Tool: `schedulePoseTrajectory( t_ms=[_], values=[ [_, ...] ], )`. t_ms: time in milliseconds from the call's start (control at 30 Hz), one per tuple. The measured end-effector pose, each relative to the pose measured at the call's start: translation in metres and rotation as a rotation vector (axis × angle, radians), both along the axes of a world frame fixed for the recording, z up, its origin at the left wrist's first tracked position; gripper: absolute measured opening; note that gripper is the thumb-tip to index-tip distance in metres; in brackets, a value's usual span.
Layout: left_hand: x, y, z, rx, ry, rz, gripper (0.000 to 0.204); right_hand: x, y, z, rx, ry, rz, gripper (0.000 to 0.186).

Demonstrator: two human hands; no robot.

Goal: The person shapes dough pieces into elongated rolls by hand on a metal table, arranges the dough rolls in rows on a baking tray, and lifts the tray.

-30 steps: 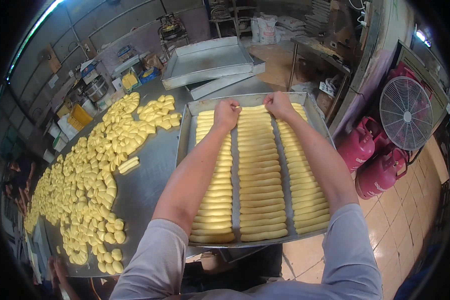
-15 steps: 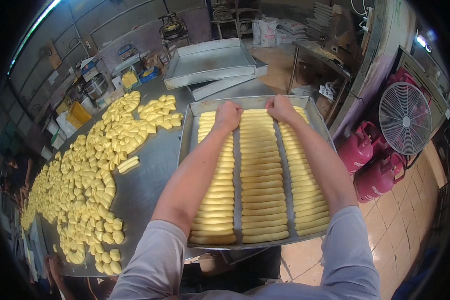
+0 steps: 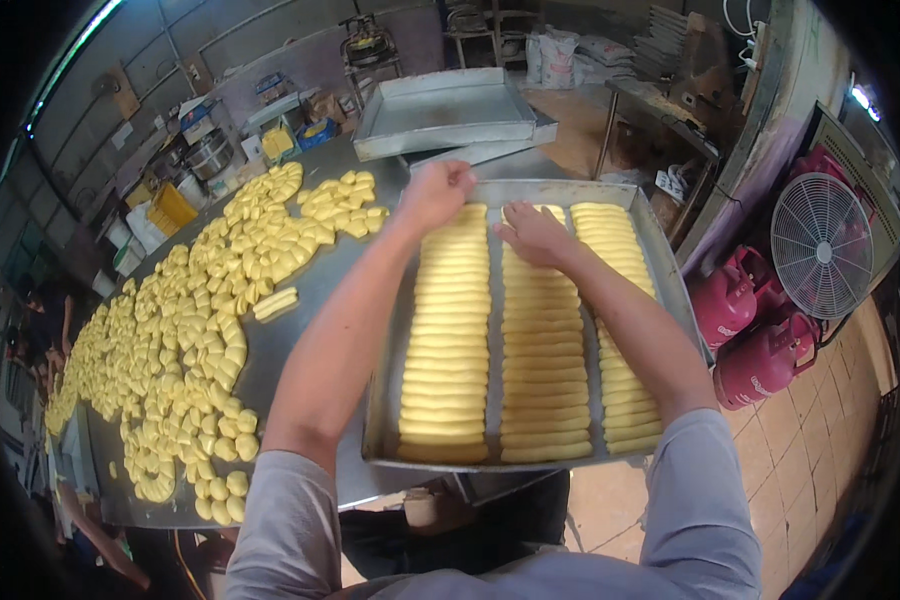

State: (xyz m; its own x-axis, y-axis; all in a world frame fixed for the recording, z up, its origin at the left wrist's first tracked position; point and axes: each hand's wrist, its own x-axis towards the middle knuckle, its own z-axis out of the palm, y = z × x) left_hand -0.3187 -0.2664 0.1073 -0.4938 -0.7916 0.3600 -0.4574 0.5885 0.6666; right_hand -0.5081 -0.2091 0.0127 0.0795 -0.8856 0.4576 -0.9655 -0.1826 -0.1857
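A large metal tray holds three long rows of pale yellow dough sticks, laid side by side: a left row, a middle row and a right row. My left hand is raised over the tray's far left edge, fingers curled in, with no dough showing in it. At the far end of the middle row, my right hand reaches over the top sticks, its fingers stretched out. Its fingertips look to be touching the dough, but the contact is partly hidden.
Many cut dough pieces cover the metal table on the left, with a loose pair of dough sticks beside them. Stacked empty trays stand beyond. Pink gas cylinders and a fan are at right. Another person's arm shows lower left.
My left hand has lifted away from the middle row, up and to the left. My right hand has opened from a closed pinch and now lies over that row's far end. The view has shifted slightly.
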Motion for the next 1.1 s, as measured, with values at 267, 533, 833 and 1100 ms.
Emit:
schedulePoseTrajectory(
  t_ms=[267, 533, 833, 1100],
  values=[
    [0.111, 0.098, 0.028, 0.077, 0.226, 0.009, 0.043, -0.004, -0.013, 0.022, 0.364, 0.001, -0.041, 0.060],
    [0.286, 0.275, -0.076, 0.257, 0.717, 0.582, 0.018, 0.015, 0.106, 0.181, 0.007, -0.282, 0.281, 0.042],
    [0.298, 0.412, -0.213, 0.773, 1.064, 1.198, 0.045, 0.084, 0.332, 0.065, 1.318, -0.858, 0.980, 0.036],
    [0.298, 0.373, -0.195, 0.653, 0.924, 0.864, 0.084, 0.141, 0.349, -0.026, 1.803, -0.947, 0.284, 0.032]
  ],
)
